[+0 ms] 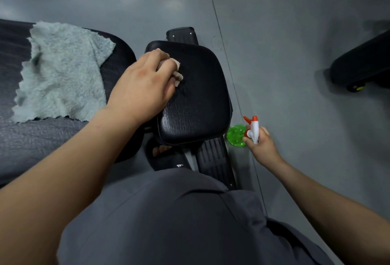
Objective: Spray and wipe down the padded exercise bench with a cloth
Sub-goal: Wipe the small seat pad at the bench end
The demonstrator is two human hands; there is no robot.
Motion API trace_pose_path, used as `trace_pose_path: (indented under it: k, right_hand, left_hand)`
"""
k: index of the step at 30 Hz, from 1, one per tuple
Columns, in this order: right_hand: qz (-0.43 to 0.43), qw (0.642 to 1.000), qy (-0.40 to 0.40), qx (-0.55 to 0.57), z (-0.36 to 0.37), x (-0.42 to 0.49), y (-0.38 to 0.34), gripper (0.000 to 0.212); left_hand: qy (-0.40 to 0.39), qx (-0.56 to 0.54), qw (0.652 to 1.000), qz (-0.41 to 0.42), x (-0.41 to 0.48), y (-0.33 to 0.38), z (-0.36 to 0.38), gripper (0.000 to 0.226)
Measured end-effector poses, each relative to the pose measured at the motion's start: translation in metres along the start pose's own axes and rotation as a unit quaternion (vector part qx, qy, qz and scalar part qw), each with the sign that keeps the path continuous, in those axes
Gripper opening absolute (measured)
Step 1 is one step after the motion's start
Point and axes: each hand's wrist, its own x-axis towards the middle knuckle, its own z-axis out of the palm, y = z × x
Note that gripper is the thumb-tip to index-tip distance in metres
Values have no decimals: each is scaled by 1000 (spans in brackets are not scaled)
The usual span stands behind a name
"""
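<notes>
While wiping the seat pad (200,96), clutches beige cloth (178,74) in left hand (143,83) and grips green spray bottle (236,136) in right hand (261,145), low alongside, presumably ready for respraying.

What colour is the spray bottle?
The bottle is bright green, with a white and orange trigger head. The head view shows it best.

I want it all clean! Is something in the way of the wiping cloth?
Nothing visible blocks the left hand and its cloth on the small pad. A grey towel lies on the big pad beside it.
</notes>
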Motion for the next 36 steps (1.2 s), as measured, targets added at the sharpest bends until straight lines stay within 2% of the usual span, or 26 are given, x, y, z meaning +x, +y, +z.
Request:
trace_pose_path:
  k: [1,4,7,10,12,15,19,24,30,33,36]
  right_hand:
    - [-10,1000,9,-17,-2,0,-3,27]
    - [-53,997,40,-35,-5,7,-1,29]
    - [-29,998,46,43,-18,8,-35,19]
    - [-31,989,29,139,-30,13,-73,28]
    - [-58,984,1,169,-35,15,-99,23]
    - [-112,980,-24,161,-38,18,-126,25]
    - [-100,983,-49,146,-60,28,-142,44]
    - [-146,982,-113,33,-91,41,-160,39]
    - [-166,973,-159,34,-111,43,-175,24]
    - [-174,967,-176,55,-117,41,-172,29]
    - [-177,957,-228,28,-122,36,-169,41]
  left_hand:
    - [-1,0,1000,2,0,0,0,26]
    - [-6,-12,1000,-13,0,2,-3,26]
    - [-1,-37,997,-66,0,6,-6,27]
    - [2,-52,994,-96,1,10,-9,28]
    - [8,-57,993,-101,1,11,-10,28]
    - [20,-64,992,-105,1,12,-10,28]
    - [41,-63,991,-107,0,12,-10,27]
    - [48,-47,993,-102,0,14,-7,26]
    - [46,-37,993,-101,1,14,-7,28]
    - [45,-32,993,-101,1,14,-7,28]
    - [46,-32,993,-99,0,14,-8,27]
